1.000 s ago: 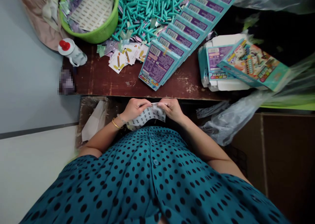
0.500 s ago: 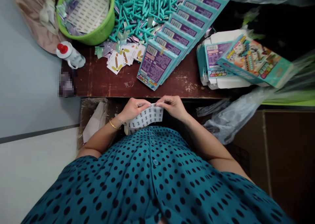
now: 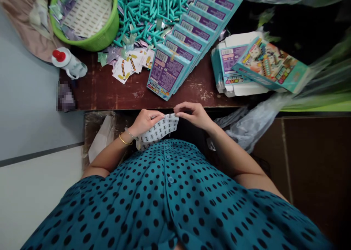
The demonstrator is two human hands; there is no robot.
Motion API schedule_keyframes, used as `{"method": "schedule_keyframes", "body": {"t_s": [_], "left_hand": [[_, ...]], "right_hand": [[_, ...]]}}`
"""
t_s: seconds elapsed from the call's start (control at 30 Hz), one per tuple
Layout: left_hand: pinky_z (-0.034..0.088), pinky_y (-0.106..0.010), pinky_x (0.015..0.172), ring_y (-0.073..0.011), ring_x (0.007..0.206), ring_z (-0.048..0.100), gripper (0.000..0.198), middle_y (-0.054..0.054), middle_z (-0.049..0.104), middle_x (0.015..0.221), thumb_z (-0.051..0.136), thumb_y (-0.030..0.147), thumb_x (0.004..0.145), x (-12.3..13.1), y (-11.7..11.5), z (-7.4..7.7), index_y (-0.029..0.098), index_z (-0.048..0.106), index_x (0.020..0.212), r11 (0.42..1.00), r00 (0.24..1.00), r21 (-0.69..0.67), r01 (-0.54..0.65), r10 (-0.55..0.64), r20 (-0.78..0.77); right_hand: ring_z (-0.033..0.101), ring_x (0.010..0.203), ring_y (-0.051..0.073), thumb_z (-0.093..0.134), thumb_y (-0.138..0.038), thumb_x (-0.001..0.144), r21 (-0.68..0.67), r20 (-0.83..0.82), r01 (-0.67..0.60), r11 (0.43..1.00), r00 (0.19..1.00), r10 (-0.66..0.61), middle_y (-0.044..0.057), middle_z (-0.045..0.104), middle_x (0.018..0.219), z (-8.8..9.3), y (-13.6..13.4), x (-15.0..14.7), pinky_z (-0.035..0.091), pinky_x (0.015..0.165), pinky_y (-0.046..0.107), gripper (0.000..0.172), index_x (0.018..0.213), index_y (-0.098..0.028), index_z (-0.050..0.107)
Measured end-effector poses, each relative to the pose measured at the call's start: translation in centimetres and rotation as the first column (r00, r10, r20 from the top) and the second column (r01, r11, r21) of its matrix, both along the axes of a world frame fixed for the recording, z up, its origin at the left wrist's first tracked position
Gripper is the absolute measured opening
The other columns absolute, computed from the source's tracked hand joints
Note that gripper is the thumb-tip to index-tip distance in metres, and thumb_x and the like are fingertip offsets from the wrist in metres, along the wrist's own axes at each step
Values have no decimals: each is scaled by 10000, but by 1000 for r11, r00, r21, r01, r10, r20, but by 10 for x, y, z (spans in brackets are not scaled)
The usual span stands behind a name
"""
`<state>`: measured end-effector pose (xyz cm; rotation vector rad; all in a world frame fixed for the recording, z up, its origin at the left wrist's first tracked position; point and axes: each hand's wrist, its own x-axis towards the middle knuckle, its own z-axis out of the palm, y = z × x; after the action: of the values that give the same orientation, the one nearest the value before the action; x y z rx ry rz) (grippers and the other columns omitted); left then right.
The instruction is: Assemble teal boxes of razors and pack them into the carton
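My left hand (image 3: 145,121) grips a white sheet of small barcode stickers (image 3: 160,129) just below the front edge of the brown table (image 3: 109,92). My right hand (image 3: 193,114) pinches the sheet's top right corner with thumb and fingertips. The sheet hangs over my teal dotted dress. A fanned row of teal and purple boxes (image 3: 175,56) lies on the table directly beyond my hands.
A green basket (image 3: 93,41) with sticker sheets stands at the back left, beside a heap of teal sticks (image 3: 145,12). Small printed cards (image 3: 128,63) and a red-capped bottle (image 3: 67,61) lie left. Flat boxes (image 3: 255,67) and clear plastic bags (image 3: 246,125) are right.
The view has shifted so the table contents sit further left. My right hand has lifted slightly at the sheet's corner; the left hand keeps its hold.
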<state>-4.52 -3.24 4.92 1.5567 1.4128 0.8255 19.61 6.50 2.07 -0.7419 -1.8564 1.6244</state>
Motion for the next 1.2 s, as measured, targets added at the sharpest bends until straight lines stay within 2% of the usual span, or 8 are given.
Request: {"method": "schedule_keyframes", "body": {"t_s": [0.1,0.27,0.43,0.63,0.77,0.93,1.1,1.2], "left_hand": [[474,-241,642,-150,686,674,306,-45,799,810,639,399,911,-3,4,-1,154,813,848,999,999,-47,-10,12,37],[438,-229,593,-125,619,600,339,-32,743,714,670,439,863,-14,9,-2,132,785,776,988,992,-155,-7,27,126],[387,-219,561,-101,567,532,339,1,662,614,667,430,858,-17,13,-1,129,753,726,988,987,-151,32,-8,158],[445,-232,609,-134,651,612,345,-39,748,746,644,438,880,-30,25,0,133,784,803,995,988,-102,-17,32,151],[424,-231,607,-125,638,590,352,-25,719,707,629,432,900,-36,33,11,135,767,770,1000,996,-24,-10,12,92],[377,-227,577,-105,595,537,383,2,652,634,618,446,915,-46,43,18,135,740,728,999,995,-4,46,-46,91],[400,-227,577,-118,605,563,363,-15,701,672,645,450,878,-59,50,3,128,765,759,999,989,-34,0,5,145],[428,-232,605,-128,622,594,359,-27,734,705,646,450,872,-58,54,-13,131,774,767,998,990,-36,-48,52,129]], "right_hand": [[723,953,213,760,-410,903,189,-20,68,980,998,-65,44,767,991,8,-4,-3,581,935,382,159,893,-258,803],[719,1067,252,705,-523,927,60,-164,309,949,941,-296,55,738,1168,14,-1,-8,587,999,462,264,954,-276,794],[718,1021,224,750,-424,913,134,-46,47,990,998,-41,41,763,1031,30,-5,-28,594,999,444,379,1265,-288,715],[727,968,220,697,-470,950,182,-136,189,965,977,-166,51,753,1103,65,33,-38,618,945,413,676,1562,-343,437],[697,1093,261,714,-419,939,325,54,45,945,996,-66,62,734,1237,67,42,-51,582,1017,469,740,1600,-349,389],[688,1055,251,677,-275,957,469,159,-66,881,987,-11,11,757,933,62,17,-65,455,1151,558,621,1544,-330,482],[692,882,200,645,-360,971,399,-30,172,900,984,-175,39,734,1118,75,53,-62,596,930,429,656,1580,-357,399],[678,892,189,643,-362,954,453,-72,365,814,925,-374,45,685,1281,72,107,-66,606,861,372,716,1603,-401,343]]}}
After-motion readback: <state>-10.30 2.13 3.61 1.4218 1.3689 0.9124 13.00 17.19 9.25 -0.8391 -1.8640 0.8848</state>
